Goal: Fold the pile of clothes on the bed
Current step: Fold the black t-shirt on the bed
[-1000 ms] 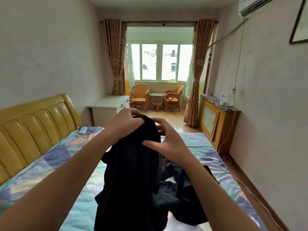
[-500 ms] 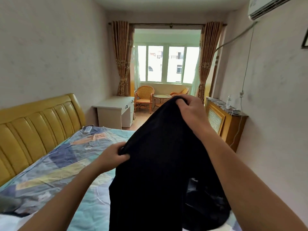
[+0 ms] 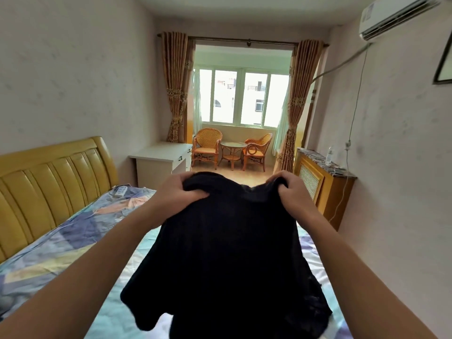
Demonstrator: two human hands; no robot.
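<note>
Gripping the top edge of a black garment (image 3: 227, 241) at centre frame, the left hand (image 3: 179, 192) and right hand (image 3: 292, 192) each bunch cloth in curled fingers, so it hangs spread above the bed (image 3: 80, 243). Folding looks barely begun: this piece is unfolded, no folded stack shows, and the rest of the pile, possibly hidden behind it, cannot be seen.
</note>
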